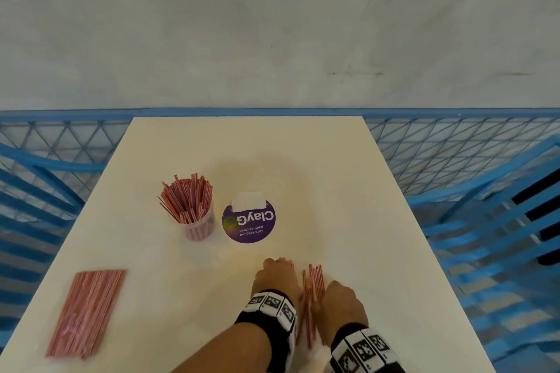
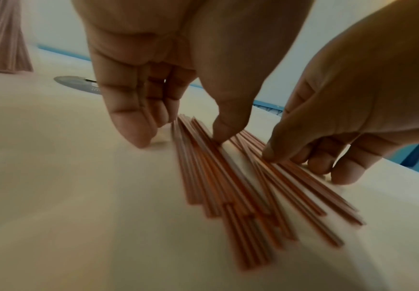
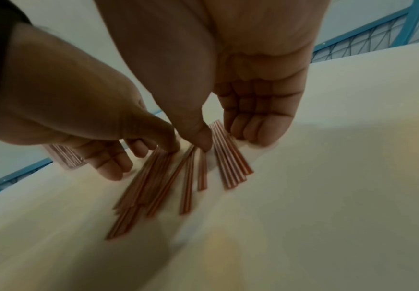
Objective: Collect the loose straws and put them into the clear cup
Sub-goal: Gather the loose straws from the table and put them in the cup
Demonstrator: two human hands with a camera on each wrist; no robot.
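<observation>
Several loose red-and-white straws [image 1: 313, 291] lie fanned on the white table [image 1: 348, 191] near its front edge, between my two hands. My left hand [image 1: 277, 277] stands fingertips-down at their left side. In the left wrist view its thumb presses on the straws [image 2: 228, 187] and its straight fingers [image 2: 138, 135] touch the table beside them. My right hand [image 1: 338, 297] brackets the right-hand group, its thumb pressing on the straws [image 3: 230, 167] and its fingers [image 3: 258, 130] on the table. The clear cup [image 1: 197, 221], packed with upright straws, stands at the mid-left.
A round purple ClayGo sticker [image 1: 248, 224] lies flat just right of the cup. A flat pack of straws [image 1: 86, 312] lies at the front left. Blue mesh fencing [image 1: 454, 154] and blue chairs surround the table.
</observation>
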